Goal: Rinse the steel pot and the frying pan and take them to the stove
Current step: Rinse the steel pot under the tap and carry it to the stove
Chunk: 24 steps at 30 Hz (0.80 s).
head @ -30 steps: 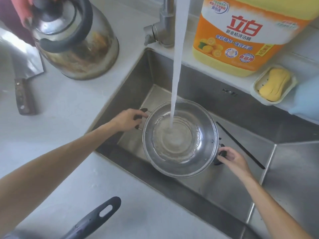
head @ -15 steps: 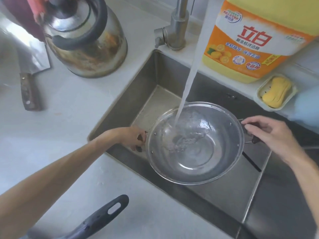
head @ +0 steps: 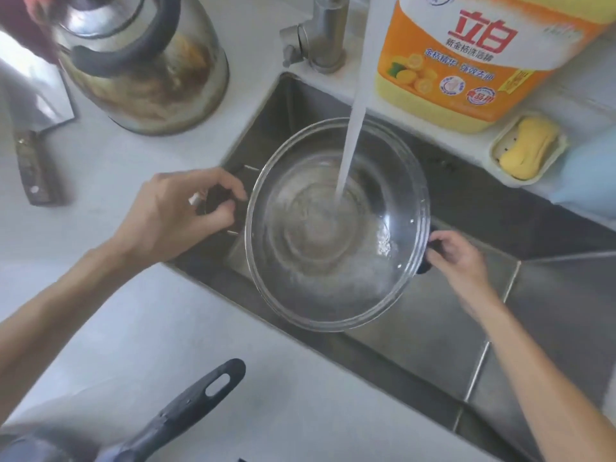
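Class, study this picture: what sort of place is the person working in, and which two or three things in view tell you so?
Most likely a home kitchen. A steel sink is set into a white counter, a tap runs water into a steel pot, and a kettle and a dish-soap jug stand nearby.

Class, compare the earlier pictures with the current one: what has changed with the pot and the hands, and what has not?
The right hand moved from the pot's far side back to its near-right handle. The steel pot swung with it, staying under the water stream. The left hand kept its handle. Kettle, detergent bottle and pan handle are unmoved.
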Tool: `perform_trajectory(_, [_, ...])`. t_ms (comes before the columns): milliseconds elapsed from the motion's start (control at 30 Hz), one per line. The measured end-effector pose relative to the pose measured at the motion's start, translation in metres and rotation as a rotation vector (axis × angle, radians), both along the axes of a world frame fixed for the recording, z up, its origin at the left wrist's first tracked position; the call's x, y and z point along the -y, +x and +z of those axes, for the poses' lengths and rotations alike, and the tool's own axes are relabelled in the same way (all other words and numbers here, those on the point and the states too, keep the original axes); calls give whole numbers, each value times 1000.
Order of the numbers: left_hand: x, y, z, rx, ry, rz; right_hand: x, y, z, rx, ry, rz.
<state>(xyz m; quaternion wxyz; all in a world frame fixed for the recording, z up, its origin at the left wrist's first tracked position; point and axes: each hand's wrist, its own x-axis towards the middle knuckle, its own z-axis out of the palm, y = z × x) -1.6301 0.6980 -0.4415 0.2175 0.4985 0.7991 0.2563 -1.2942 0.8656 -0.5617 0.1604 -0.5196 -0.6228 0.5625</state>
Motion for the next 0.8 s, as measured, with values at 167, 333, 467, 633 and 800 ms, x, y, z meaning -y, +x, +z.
perform_trajectory(167, [-19, -3, 15, 89, -77, 68, 16, -16, -38, 26, -320, 85])
perform_trajectory(333, [-2, -12, -15, 32, -311, 70, -11, -11, -9, 155, -146, 80])
perform_trajectory(467, [11, -1, -50, 46, -563, -78, -40, 2, 44, 177, 125, 139])
perform_trajectory(633, [0, 25, -68, 108, -607, -186, -41, 5, 96, 119, 376, 190])
perform_trajectory(800, [1, 23, -59, -23, -309, -75, -26, 20, 69, 57, 419, 24])
